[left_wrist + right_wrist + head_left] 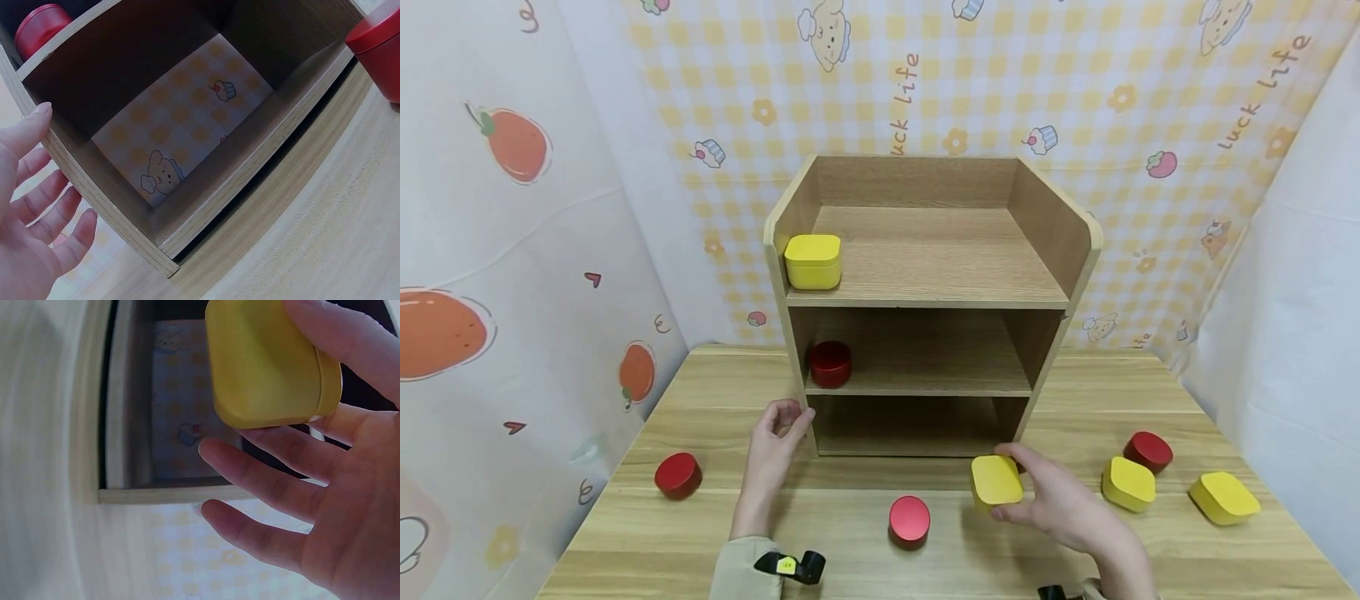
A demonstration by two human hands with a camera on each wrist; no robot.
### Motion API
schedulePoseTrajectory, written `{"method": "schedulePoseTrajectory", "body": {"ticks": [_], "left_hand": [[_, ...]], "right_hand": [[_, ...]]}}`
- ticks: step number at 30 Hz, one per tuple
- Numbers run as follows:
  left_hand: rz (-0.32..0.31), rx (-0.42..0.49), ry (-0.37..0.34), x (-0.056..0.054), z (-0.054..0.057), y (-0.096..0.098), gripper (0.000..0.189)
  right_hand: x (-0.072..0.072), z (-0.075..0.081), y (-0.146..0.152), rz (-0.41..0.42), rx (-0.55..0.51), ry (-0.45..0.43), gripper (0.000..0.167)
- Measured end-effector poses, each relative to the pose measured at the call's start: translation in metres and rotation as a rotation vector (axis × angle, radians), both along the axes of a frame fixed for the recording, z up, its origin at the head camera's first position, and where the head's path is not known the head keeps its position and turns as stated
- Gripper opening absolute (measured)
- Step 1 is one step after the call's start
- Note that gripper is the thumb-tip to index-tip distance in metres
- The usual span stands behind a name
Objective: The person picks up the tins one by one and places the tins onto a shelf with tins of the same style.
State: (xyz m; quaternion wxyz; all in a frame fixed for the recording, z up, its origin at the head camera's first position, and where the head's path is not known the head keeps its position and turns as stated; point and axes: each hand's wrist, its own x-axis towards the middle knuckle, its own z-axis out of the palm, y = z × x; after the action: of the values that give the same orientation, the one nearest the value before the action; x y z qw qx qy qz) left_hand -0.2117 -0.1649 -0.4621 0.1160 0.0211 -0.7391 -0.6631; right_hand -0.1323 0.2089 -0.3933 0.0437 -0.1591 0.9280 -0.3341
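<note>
A wooden shelf unit [925,298] with three levels stands at the back of the table. My left hand [780,433] is at its lower left side panel, thumb tip right at the front edge and fingers loosely bent along the outside. Between thumb and fingers, my right hand [1060,504] pinches a yellow rounded-square box [996,481] in front of the shelf's lower right corner; in the right wrist view the box [265,369] shows a lid seam. Another yellow box [813,262] sits at the top level's left end, and a red round tin [830,364] at the middle level's left.
On the table lie a red tin [909,522] between the hands and another red tin [678,476] at far left. To the right are two yellow boxes [1129,484] and a red tin [1148,452]. Patterned cloth [955,83] hangs behind the shelf.
</note>
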Motion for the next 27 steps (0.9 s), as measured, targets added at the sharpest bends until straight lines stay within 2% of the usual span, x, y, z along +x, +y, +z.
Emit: {"method": "schedulePoseTrajectory", "body": {"ticks": [10, 16, 18, 24, 27], "left_hand": [[0.000, 0.001, 0.010, 0.001, 0.002, 0.000, 0.031], [-0.006, 0.015, -0.019, 0.003, 0.004, -0.001, 0.030], [-0.009, 0.021, -0.031, 0.005, 0.007, -0.001, 0.029], [-0.018, 0.007, -0.035, 0.018, 0.031, 0.004, 0.026], [-0.024, 0.000, -0.023, 0.020, 0.034, 0.005, 0.028]], "right_hand": [[0.009, 0.021, -0.008, -0.027, -0.018, 0.038, 0.072], [0.010, 0.032, -0.013, -0.023, -0.011, 0.092, 0.070], [0.010, 0.035, -0.014, -0.018, -0.006, 0.105, 0.069], [0.009, 0.044, -0.017, 0.005, -0.002, 0.139, 0.069], [0.008, 0.050, -0.018, 0.009, 0.004, 0.160, 0.069]]}}
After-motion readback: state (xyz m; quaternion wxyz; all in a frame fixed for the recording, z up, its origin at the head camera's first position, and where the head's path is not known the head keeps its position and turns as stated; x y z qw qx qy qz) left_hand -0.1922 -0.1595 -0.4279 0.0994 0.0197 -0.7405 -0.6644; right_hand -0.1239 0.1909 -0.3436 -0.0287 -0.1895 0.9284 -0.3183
